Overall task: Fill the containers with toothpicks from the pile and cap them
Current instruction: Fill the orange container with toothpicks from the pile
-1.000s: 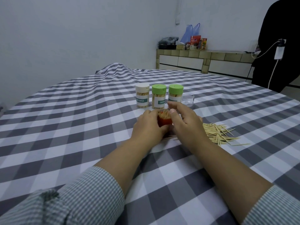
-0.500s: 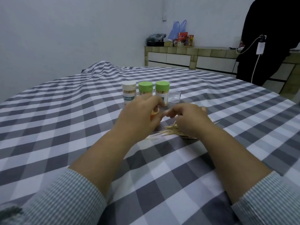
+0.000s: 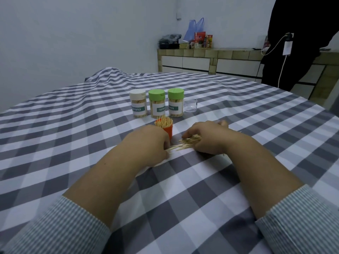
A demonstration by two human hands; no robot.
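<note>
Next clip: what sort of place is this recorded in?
Probably a plain home room: a grey-and-white checked tablecloth over a table, a tiled counter with white cabinet fronts, and blue plastic bags and packaged groceries stacked against it.

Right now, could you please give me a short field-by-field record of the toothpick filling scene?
surface: checked tablecloth
capped containers: white-capped container, two green-capped containers, standing in a row
open container: orange container, upright, full of toothpicks, no cap
clear container: clear container, right of the row, looks empty
left hand: left hand beside the orange container, touching loose toothpicks
right hand: right hand gathering toothpick pile
background: counter with bags
</note>
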